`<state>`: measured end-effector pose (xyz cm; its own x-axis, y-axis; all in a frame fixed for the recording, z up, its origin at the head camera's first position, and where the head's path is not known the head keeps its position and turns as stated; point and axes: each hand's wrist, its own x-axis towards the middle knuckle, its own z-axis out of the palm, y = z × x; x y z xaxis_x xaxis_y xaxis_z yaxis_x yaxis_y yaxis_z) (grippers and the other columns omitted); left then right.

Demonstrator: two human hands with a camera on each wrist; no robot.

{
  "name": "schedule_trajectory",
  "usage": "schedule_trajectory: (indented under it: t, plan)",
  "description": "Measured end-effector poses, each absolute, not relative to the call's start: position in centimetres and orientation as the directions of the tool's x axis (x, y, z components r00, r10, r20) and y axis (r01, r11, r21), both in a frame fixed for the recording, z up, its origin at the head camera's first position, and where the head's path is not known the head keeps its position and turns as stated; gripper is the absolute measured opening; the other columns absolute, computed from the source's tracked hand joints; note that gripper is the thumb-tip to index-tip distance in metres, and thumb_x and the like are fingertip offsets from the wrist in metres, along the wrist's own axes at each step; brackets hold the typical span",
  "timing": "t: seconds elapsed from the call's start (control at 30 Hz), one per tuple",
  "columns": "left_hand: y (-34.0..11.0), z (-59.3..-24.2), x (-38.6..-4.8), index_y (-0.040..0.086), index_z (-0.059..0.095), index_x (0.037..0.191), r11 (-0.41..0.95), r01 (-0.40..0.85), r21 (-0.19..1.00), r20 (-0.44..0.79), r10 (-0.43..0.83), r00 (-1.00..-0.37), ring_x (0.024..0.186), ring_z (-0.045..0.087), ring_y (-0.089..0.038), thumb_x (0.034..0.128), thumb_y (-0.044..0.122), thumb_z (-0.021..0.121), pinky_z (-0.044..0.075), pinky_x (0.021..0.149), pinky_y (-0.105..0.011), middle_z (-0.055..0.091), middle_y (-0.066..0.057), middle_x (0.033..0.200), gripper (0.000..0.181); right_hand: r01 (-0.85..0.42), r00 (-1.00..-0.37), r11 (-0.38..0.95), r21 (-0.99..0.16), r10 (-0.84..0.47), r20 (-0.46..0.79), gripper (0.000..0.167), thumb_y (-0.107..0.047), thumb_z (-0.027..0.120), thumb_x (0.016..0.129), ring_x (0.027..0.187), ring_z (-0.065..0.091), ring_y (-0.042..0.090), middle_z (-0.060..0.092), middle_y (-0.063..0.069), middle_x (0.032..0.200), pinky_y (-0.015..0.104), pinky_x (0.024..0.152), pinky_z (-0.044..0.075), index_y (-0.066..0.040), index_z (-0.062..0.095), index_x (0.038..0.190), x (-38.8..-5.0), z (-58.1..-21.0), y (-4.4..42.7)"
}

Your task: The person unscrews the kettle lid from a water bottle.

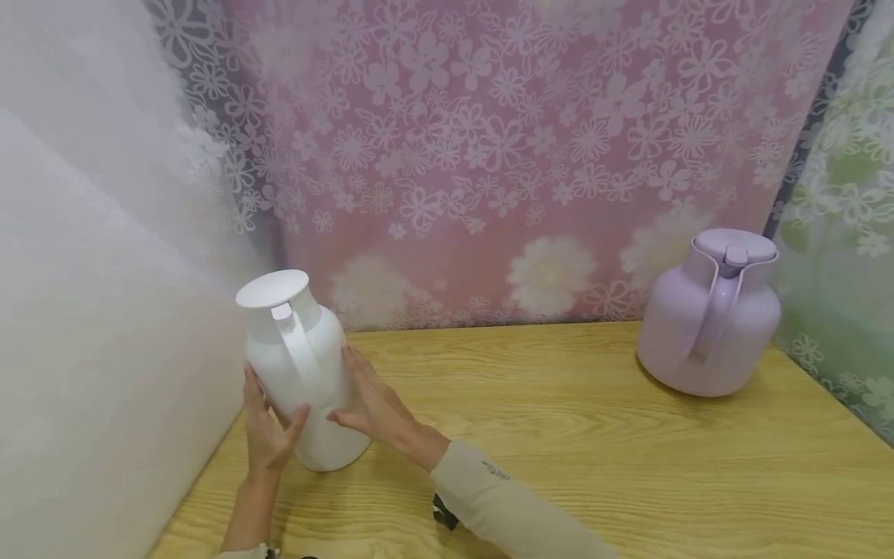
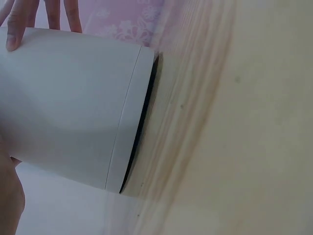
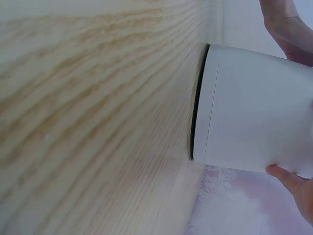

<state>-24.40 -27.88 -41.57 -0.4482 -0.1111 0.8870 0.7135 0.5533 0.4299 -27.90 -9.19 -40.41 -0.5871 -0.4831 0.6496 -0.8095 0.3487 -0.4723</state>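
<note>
A white jug [image 1: 323,388] with a flared lid and a handle stands at the left of the wooden table. My left hand [image 1: 268,435] holds its left side, thumb toward the front. Against its right side lies my right hand [image 1: 380,407], fingers and thumb spread around the body. The left wrist view has the white jug [image 2: 68,103] with its base close to the wood and fingers of the right hand [image 2: 44,17] on it. In the right wrist view, the white jug [image 3: 259,112] stands between both hands.
A lilac jug [image 1: 708,334] stands at the right back of the table [image 1: 531,404]. Flowered pink cloth [image 1: 454,155] hangs behind, a white wall [image 1: 91,310] rises at the left, and a green flowered cloth [image 1: 838,272] is at the right. A small black object [image 1: 444,512] is beside the right sleeve.
</note>
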Motion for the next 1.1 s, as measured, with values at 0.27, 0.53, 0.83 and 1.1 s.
schedule_trajectory:
  t: [0.27,0.53,0.83,1.1]
  plan:
    - [-25.7,-39.5,-23.3,-0.014,0.014,0.137,0.540,0.778,0.320,0.935,-0.050,-0.350,0.123,0.035,-0.013,0.0849,0.040,0.063,0.035,0.090,-0.017,0.029,-0.034,0.134,0.090,-0.817,-0.576,0.346,-0.461,-0.458,0.677,0.102,-0.026,0.076,0.076,0.126,0.036,0.029,0.015,0.011,0.150,0.035,0.093,0.039,-0.008,0.006,0.148,-27.6,-40.3,-8.1]
    - [-24.5,-38.4,-23.1,-0.013,0.016,0.137,0.550,0.792,0.265,0.948,0.002,-0.318,0.127,0.030,-0.016,0.0866,0.042,0.060,0.032,0.096,-0.020,0.024,-0.041,0.132,0.087,-0.813,-0.582,0.323,-0.485,-0.435,0.687,0.102,-0.024,0.076,0.076,0.123,0.039,0.031,0.015,0.011,0.150,0.037,0.091,0.041,-0.011,0.006,0.148,-27.0,-39.5,-6.6]
    - [-24.5,-40.1,-25.5,-0.003,0.016,0.143,0.586,0.775,0.238,0.949,0.028,-0.313,0.126,0.031,-0.023,0.0839,0.051,0.059,0.031,0.097,-0.023,0.025,-0.032,0.138,0.091,-0.785,-0.619,0.343,-0.516,-0.399,0.676,0.100,-0.024,0.076,0.076,0.120,0.042,0.032,0.018,0.012,0.149,0.039,0.090,0.042,-0.011,0.008,0.148,-26.2,-38.4,-4.6]
    - [-21.7,-37.8,-23.6,-0.007,0.015,0.141,0.521,0.801,0.295,0.934,0.017,-0.356,0.123,0.033,-0.029,0.0866,0.045,0.058,0.032,0.095,-0.023,0.019,-0.043,0.133,0.087,-0.783,-0.621,0.355,-0.511,-0.382,0.685,0.100,-0.023,0.077,0.076,0.119,0.043,0.034,0.020,0.015,0.148,0.042,0.088,0.043,-0.011,0.010,0.148,-25.8,-38.0,-3.0]
